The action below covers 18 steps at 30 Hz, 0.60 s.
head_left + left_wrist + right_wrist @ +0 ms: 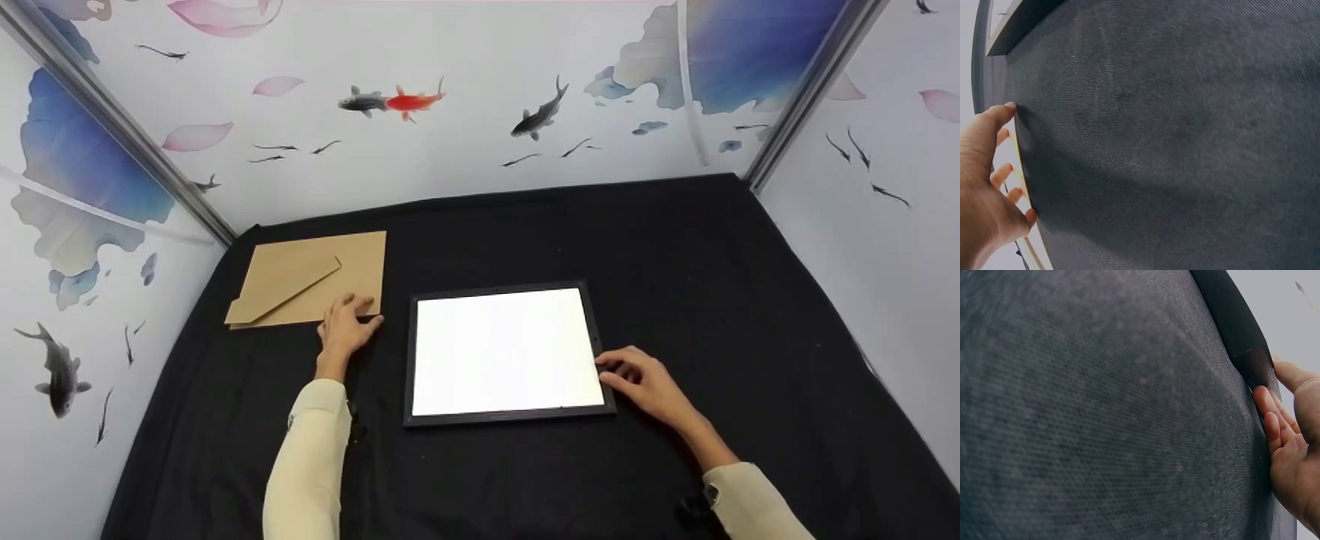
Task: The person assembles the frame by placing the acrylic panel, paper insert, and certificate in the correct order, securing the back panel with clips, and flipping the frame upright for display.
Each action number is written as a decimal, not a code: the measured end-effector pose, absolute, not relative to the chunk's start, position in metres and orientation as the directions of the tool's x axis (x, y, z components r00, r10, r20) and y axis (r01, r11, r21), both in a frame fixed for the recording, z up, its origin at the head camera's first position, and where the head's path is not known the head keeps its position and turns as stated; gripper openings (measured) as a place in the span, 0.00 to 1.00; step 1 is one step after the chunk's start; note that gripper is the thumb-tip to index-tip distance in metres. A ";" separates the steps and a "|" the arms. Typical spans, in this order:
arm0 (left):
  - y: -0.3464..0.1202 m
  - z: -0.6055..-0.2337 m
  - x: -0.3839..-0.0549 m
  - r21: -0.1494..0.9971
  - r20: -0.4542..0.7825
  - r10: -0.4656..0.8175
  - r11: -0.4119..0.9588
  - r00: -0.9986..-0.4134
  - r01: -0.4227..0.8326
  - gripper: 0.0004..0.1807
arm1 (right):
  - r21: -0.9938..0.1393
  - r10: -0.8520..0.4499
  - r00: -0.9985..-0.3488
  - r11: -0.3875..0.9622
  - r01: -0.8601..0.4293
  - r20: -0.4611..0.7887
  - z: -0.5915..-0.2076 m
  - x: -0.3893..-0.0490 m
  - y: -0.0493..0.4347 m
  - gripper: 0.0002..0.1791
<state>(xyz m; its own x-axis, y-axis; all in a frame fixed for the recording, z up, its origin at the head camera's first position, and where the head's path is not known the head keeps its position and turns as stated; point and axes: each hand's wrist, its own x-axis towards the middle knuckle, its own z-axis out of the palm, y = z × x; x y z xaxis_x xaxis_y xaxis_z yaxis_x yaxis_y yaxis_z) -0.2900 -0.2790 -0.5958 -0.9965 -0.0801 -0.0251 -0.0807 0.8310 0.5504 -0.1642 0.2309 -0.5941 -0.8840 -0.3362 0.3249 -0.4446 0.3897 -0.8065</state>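
A black picture frame with a bright white panel inside it lies in the middle of the black cloth. At its right side, my right hand holds the edge with thumb and bent fingers. The right wrist view shows my thumb tip and fingertips right at the frame's dark corner. To the left lies a brown backing board with a folded-down stand leg. My left hand rests on the board's near right corner, fingers spread, thumb beside its edge.
Black cloth covers the table, with light wrinkles. Printed wall panels with fish and petals enclose the back and both sides, joined by metal posts. A strip of cloth separates the board from the frame.
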 end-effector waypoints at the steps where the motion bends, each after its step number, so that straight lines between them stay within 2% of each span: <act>1: -0.280 -0.596 -0.290 0.557 -0.023 -0.087 0.826 -0.996 -0.085 0.26 | -0.807 -0.335 -0.884 0.389 -0.444 0.325 -0.595 -0.165 0.231 0.15; 11: -0.296 -0.604 -0.287 0.598 0.015 -0.210 0.786 -0.978 -0.159 0.31 | -0.804 -0.352 -0.875 0.379 -0.458 0.333 -0.595 -0.165 0.228 0.15; 18: -0.298 -0.602 -0.286 0.645 0.017 -0.216 0.748 -0.976 -0.154 0.35 | -0.795 -0.360 -0.865 0.375 -0.476 0.349 -0.593 -0.164 0.231 0.15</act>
<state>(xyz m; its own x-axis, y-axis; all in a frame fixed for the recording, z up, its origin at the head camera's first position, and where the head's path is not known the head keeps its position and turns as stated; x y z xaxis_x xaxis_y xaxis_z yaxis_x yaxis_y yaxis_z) -0.2857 -0.2977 -0.6019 -0.9762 -0.2161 0.0172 -0.1543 0.7481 0.6454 -0.1639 0.2309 -0.5926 -0.8653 -0.3600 0.3488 -0.4765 0.3746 -0.7954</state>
